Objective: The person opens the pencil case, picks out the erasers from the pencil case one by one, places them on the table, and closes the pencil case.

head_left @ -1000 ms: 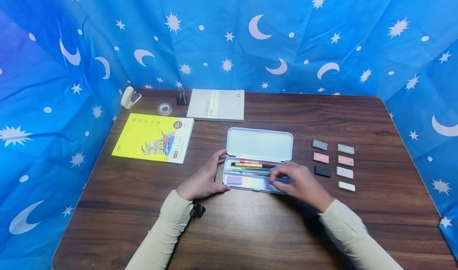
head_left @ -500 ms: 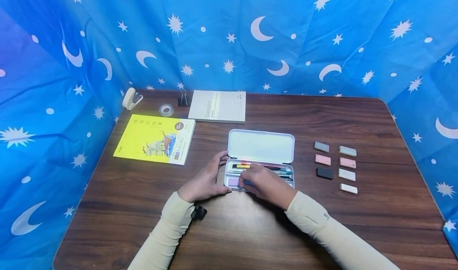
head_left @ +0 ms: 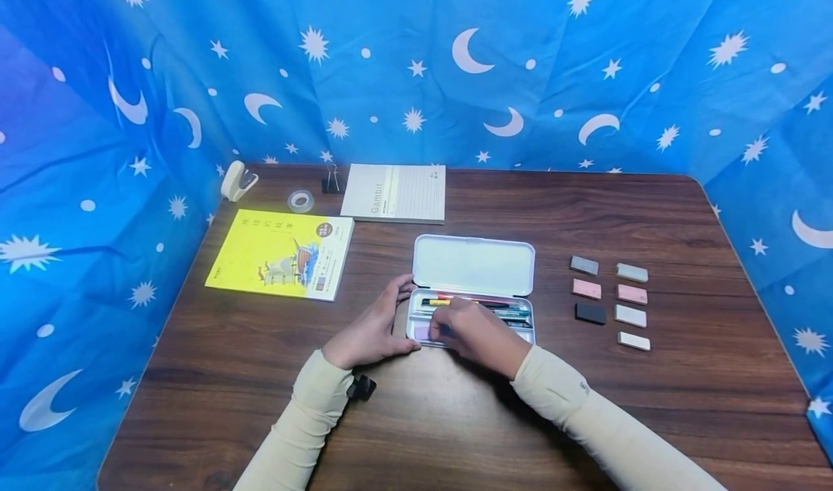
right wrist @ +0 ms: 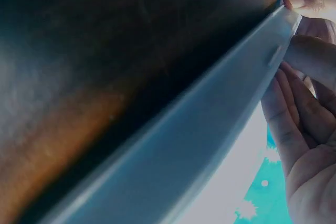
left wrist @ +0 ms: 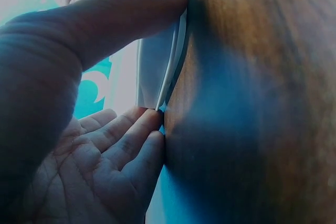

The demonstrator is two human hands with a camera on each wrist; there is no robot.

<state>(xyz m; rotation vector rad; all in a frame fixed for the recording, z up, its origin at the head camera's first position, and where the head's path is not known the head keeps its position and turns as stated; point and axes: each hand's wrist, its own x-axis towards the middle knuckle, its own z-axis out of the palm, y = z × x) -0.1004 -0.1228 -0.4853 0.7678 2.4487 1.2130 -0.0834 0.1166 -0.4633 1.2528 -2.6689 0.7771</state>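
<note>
An open white pencil case (head_left: 474, 265) lies on the table, its lid tipped back. Inside are several pens (head_left: 520, 313) and, at the left end, a purple eraser (head_left: 421, 332). My left hand (head_left: 367, 332) grips the case's left end, thumb at the front corner and fingers round the back; the left wrist view shows the thumb (left wrist: 152, 6) on the rim. My right hand (head_left: 478, 333) reaches into the front compartment with bent fingers, right beside the purple eraser. The case's front wall (right wrist: 210, 129) hides those fingertips in the right wrist view, so whether they pinch anything cannot be seen.
Several grey, pink, black and white erasers (head_left: 633, 294) lie in two columns to the right. A yellow book (head_left: 280, 252), notebook (head_left: 393, 193), binder clip (head_left: 330, 181), tape roll (head_left: 300, 201) and stapler (head_left: 238, 181) occupy the back left. A blue curtain (head_left: 416, 64) surrounds the table.
My right hand has moved left from the case's right part to the purple eraser, then shifted slightly further left and covers more of it. My left hand keeps its place.
</note>
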